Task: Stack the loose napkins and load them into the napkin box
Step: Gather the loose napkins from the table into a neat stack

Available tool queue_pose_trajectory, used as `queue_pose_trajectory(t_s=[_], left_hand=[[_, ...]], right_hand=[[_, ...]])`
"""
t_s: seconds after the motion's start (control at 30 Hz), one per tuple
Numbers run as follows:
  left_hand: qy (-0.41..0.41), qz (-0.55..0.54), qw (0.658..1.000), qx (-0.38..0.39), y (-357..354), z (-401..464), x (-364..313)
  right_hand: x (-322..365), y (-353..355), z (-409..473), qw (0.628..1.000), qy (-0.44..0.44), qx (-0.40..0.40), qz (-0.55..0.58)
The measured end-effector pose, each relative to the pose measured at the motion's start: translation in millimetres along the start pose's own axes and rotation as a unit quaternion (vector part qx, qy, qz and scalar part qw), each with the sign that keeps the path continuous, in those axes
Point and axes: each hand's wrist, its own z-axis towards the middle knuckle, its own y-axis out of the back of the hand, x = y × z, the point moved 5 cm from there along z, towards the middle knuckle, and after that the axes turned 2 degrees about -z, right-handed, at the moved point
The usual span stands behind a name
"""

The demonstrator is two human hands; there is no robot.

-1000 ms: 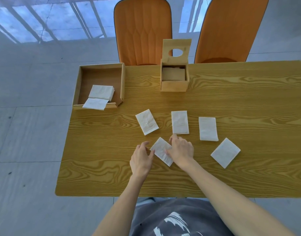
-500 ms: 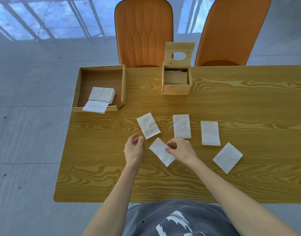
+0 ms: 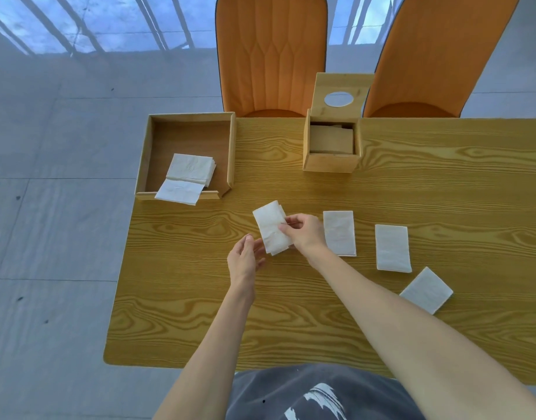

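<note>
My right hand [image 3: 304,234] pinches a white napkin [image 3: 271,228] and holds it on top of another napkin lying on the table, the two nearly aligned. My left hand [image 3: 245,262] hovers just left of and below that pair, fingers apart, holding nothing. Three more loose napkins lie to the right: one [image 3: 339,233] beside my right wrist, one [image 3: 392,248] further right, one [image 3: 425,291] tilted near the front. The wooden napkin box [image 3: 330,163] stands at the back with its lid [image 3: 341,92] raised, a round hole in the lid.
A wooden tray [image 3: 147,156] at the back left corner holds a small stack of napkins [image 3: 191,169], with one napkin [image 3: 178,192] draped over its front lip. Two orange chairs [image 3: 271,53] stand behind the table [image 3: 442,192].
My right hand lifted the napkin that lay near the front and carried it up and left onto the left-most loose napkin. My left hand moved away from it and opened.
</note>
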Motion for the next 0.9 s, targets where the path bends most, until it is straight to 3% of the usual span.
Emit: queue_pose_trajectory(t_s=[0.1, 0.17, 0.43, 0.57, 0.73, 0.8, 0.9], left_hand=[[0.002, 0.004, 1.0, 0.002, -2, 3, -1], [0.0, 0.008, 1.0, 0.004, -3, 3, -2], [-0.006, 0.02, 1.0, 0.01, -4, 4, -3], [-0.006, 0.03, 0.999, 0.016, -5, 2, -4], [-0.016, 0.05, 0.998, 0.031, -7, -5, -3], [-0.009, 0.046, 0.997, 0.056, -13, -9, -2], [0.035, 0.02, 0.995, 0.092, -26, -17, 3]], right_hand=[[8, -2, -3, 0.978, 0.026, -0.064, -0.198], [10, -3, -7, 0.96, 0.028, -0.089, -0.264], [12, -6, -5, 0.949, 0.014, -0.094, -0.3], [9, -6, -6, 0.97, 0.021, -0.072, -0.231], [-6, 5, -12, 0.999, 0.012, -0.017, -0.031], [-15, 12, -18, 0.997, -0.017, 0.018, 0.069], [-25, 25, -29, 0.991, -0.026, 0.062, 0.119]])
